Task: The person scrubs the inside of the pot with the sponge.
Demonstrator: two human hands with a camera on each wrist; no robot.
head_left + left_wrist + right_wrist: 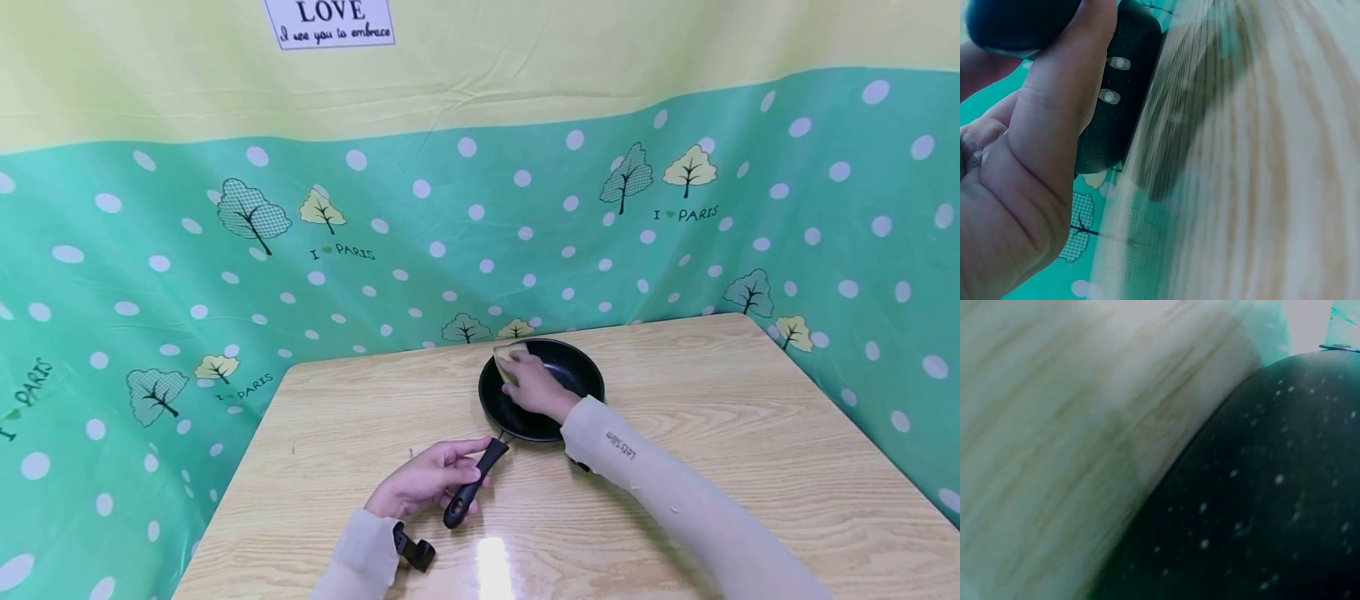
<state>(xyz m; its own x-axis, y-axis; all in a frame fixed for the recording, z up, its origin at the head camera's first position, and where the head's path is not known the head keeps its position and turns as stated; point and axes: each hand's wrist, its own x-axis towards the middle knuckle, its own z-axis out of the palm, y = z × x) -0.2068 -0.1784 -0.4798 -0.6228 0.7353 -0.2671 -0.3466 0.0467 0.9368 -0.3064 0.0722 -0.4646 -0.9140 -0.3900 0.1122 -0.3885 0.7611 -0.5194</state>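
Observation:
A black frying pan sits on the wooden table, its handle pointing toward me and to the left. My left hand holds that handle between thumb and fingers. Inside the pan, my right hand grips a pale yellow sponge against the left inner wall. The left wrist view shows the left hand close up, beside the pan's riveted side. Only the pan's speckled dark side fills the right wrist view; the right hand and sponge are out of it.
The light wooden table extends to both sides of the pan. Behind it hangs a green and yellow curtain with dots and trees, close to the table's back edge. A black strap mount is on my left wrist.

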